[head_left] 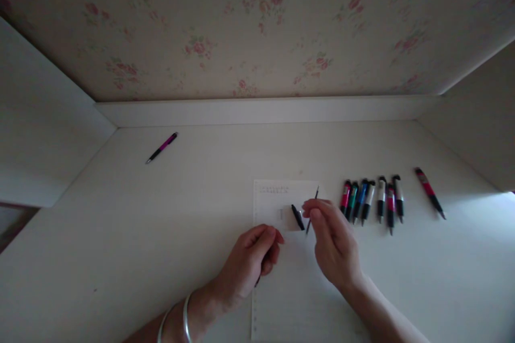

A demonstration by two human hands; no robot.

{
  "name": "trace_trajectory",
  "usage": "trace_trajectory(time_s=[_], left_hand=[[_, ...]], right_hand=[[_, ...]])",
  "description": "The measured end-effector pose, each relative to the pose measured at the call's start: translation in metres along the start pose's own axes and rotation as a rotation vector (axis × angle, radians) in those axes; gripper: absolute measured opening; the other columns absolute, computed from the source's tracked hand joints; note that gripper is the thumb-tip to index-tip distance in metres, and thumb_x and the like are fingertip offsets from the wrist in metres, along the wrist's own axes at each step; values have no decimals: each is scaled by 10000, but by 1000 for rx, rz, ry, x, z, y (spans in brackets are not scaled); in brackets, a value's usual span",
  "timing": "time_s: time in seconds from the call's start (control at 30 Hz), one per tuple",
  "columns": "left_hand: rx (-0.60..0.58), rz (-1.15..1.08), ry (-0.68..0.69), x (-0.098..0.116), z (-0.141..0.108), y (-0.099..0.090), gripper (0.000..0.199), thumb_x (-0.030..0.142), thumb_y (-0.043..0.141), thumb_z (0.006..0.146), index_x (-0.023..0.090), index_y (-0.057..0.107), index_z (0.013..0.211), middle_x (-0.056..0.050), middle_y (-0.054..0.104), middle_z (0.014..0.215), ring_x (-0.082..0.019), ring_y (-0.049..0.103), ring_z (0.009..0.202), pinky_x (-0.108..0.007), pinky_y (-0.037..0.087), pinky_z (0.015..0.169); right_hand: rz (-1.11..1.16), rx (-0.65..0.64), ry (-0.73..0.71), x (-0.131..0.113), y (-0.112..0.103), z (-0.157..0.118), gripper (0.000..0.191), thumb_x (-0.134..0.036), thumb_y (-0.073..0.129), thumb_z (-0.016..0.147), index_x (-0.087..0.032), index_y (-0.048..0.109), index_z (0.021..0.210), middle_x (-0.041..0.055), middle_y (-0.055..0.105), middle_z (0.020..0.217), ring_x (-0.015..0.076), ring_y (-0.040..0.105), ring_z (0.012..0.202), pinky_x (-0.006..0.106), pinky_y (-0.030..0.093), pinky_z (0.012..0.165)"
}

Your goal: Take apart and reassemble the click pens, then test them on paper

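My right hand [336, 241] pinches a thin dark pen refill [317, 193] between thumb and fingers, its tip pointing up and away. My left hand [257, 254] is closed just left of it, over the sheet's edge. A dark narrow end [257, 281] sticks out under the left palm; the rest of that object is hidden in the fist. Between the hands, a short black pen part [298, 217] lies on a small pale square [287, 220]. Beneath everything is a sheet of paper [277, 305] with punched holes along its left side and faint writing near the top.
To the right, several pens [381, 198] in red, green, blue and white lie side by side. Farther right is a thicker red and black pen [430, 193]. A purple and black pen [161, 148] rests at the back left. White panels and a floral wall enclose the white desk [120, 257].
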State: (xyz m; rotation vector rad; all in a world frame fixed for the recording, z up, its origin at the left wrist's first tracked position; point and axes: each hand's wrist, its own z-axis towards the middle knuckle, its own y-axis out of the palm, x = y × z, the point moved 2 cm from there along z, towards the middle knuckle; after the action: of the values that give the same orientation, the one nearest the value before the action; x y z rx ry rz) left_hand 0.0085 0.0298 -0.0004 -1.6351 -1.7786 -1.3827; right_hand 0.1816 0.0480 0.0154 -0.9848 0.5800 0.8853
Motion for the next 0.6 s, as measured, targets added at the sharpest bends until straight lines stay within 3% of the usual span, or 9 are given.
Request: trace_trajectory(time_s=[0.07, 0.2, 0.37, 0.53, 0.6], left_hand=[[43, -129, 4, 1, 2, -2, 335, 467, 630, 886, 137, 651, 832, 34, 517, 630, -63, 384, 492, -211, 260, 467], [99, -352, -21, 5, 5, -3, 221, 311, 699, 771, 127, 684, 892, 29, 548, 659, -71, 444, 529, -204, 332, 498], [126, -331, -36, 9, 3, 0, 268, 340, 765, 770, 122, 693, 908, -14, 652, 686, -90, 530, 527, -214, 389, 516], [199, -409, -12, 9, 2, -1, 340, 378, 821, 756, 120, 704, 942, -72, 745, 822, -124, 624, 638, -226, 472, 586], [213, -458, -15, 8, 2, -2, 346, 377, 831, 753, 126, 706, 956, -85, 761, 878, -145, 658, 718, -245, 507, 658]], right_hand=[[-65, -7, -24, 3, -3, 5, 153, -186, 488, 1021, -190, 638, 992, 50, 646, 845, 180, 611, 760, 302, 494, 675], [-286, -249, -216, 1, 4, 7, 220, -178, 473, 1020, -167, 658, 900, 68, 636, 778, 204, 552, 728, 339, 436, 687], [-522, -364, -306, 1, 12, 4, 233, -204, 477, 1018, -177, 703, 968, 66, 649, 771, 208, 549, 702, 339, 373, 661], [-364, -227, -331, -11, 5, -1, 222, -133, 543, 972, -134, 632, 1176, 40, 660, 729, 182, 566, 641, 336, 383, 648], [-245, -337, -453, -23, 7, -7, 345, -77, 533, 933, -136, 572, 1271, 52, 691, 797, 185, 579, 654, 344, 392, 646]])
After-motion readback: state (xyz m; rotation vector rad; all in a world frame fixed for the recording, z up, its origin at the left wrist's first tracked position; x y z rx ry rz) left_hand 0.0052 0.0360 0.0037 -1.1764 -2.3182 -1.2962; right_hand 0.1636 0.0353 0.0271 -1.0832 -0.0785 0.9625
